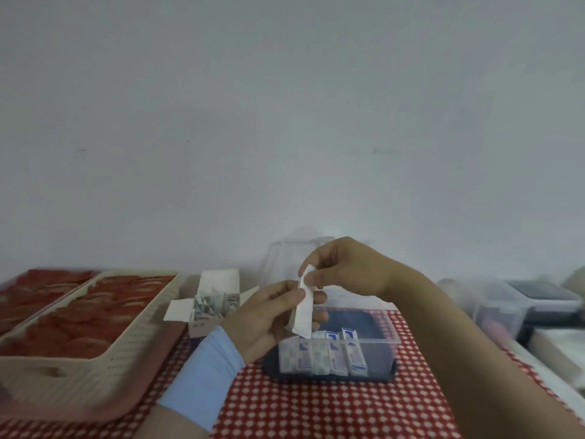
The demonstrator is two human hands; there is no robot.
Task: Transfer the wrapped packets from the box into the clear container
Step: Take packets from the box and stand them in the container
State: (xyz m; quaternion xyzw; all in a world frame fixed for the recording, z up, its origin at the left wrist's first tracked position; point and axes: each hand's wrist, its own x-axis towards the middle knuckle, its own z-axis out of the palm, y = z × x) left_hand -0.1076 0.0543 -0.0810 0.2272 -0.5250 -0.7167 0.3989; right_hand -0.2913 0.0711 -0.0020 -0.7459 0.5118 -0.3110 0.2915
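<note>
A white wrapped packet (304, 308) hangs upright above the left end of the clear container (376, 343). My left hand (269, 318), wearing a light blue wrist sleeve, holds its middle, while my right hand (335, 267) pinches its top end. Several white and blue packets (329, 353) stand in a row against the container's near wall. The open white cardboard box (209, 308), with more packets inside, sits on the table left of the hands.
A beige perforated tray (95, 353) full of red pieces stands at the left, with another behind it. Clear lidded tubs (519, 308) sit at the right. A clear lid (285, 258) leans on the wall behind. The table carries a red chequered cloth (316, 407).
</note>
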